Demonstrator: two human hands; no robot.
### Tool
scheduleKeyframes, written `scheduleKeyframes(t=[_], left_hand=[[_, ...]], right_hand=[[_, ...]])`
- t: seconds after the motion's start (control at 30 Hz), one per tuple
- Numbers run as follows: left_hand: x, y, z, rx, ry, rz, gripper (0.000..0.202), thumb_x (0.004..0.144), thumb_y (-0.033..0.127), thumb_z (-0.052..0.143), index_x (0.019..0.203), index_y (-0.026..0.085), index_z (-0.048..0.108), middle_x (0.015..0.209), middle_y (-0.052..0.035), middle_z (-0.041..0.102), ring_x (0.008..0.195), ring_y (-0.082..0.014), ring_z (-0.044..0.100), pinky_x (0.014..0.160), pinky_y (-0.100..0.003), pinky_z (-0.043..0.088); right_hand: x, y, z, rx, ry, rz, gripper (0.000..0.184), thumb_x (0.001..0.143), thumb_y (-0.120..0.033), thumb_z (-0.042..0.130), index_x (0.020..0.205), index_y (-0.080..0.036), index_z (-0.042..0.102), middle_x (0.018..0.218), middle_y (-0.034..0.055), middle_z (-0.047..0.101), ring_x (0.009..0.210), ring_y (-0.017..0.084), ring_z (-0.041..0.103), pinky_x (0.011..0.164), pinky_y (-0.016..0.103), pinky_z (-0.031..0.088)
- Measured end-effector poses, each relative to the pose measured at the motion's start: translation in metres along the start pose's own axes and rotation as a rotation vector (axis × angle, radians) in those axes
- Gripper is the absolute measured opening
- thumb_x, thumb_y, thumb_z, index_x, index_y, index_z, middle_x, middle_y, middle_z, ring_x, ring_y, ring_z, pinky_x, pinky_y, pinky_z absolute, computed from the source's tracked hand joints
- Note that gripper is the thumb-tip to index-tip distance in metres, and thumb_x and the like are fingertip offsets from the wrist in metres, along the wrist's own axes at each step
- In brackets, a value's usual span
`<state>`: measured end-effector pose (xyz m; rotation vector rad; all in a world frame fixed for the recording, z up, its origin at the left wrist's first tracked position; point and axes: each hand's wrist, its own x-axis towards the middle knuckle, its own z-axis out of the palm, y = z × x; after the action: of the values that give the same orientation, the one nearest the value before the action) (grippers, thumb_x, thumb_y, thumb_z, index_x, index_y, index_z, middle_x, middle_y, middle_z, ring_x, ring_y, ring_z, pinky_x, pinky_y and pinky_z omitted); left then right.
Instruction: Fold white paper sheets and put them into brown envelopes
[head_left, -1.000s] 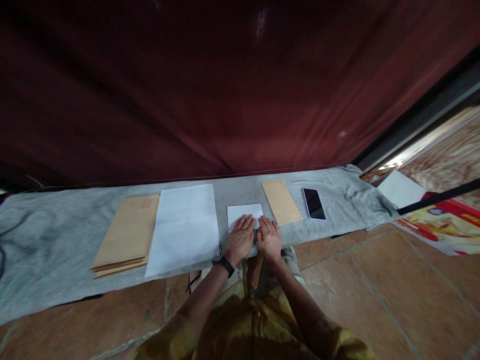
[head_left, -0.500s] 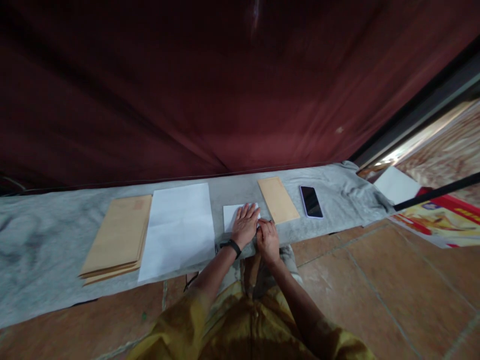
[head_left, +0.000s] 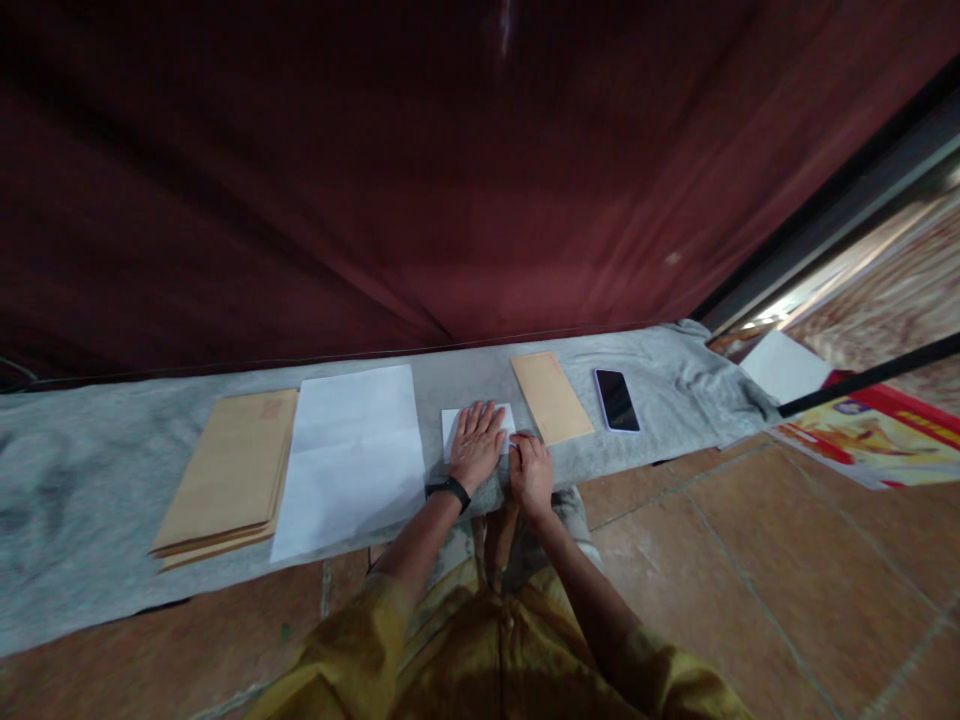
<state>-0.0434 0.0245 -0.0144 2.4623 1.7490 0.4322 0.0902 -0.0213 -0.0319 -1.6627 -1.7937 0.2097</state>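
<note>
A small folded sheet of white paper (head_left: 450, 422) lies on the grey cloth. My left hand (head_left: 478, 445), with a dark band at the wrist, is spread flat on top of it and covers much of its middle. At the paper's right edge, the curled fingers of my right hand (head_left: 532, 470) pinch its near corner; the exact contact is partly hidden. Just beyond that hand, to the right, a single brown envelope (head_left: 553, 398) lies flat and slightly slanted. Left of the folded paper is a larger white sheet (head_left: 356, 455) with faint creases.
A stack of brown envelopes (head_left: 229, 465) lies at the left. A phone (head_left: 617, 400) rests face up to the right. Behind the narrow cloth-covered bench (head_left: 675, 360) hangs a dark red curtain (head_left: 450, 200). A colourful printed box (head_left: 877, 435) is at far right.
My left hand has shifted slightly left on the folded paper, its fingers a little more spread. The right hand has moved slightly away from it along the paper's right edge.
</note>
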Motion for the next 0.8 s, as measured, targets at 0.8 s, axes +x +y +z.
scheduleKeyframes(t=[0.8], left_hand=[[-0.077, -0.021, -0.02, 0.105, 0.1, -0.278, 0.057, 0.091, 0.003, 0.031, 0.147, 0.003, 0.042, 0.157, -0.0194, 0.041, 0.152, -0.0261, 0.025, 0.125, -0.049, 0.024]], right_hand=[[0.0, -0.004, 0.0, -0.072, 0.007, 0.033, 0.021, 0.098, -0.023, 0.048, 0.111, -0.019, 0.064, 0.108, 0.0077, 0.066, 0.103, 0.023, 0.056, 0.092, 0.034, 0.039]])
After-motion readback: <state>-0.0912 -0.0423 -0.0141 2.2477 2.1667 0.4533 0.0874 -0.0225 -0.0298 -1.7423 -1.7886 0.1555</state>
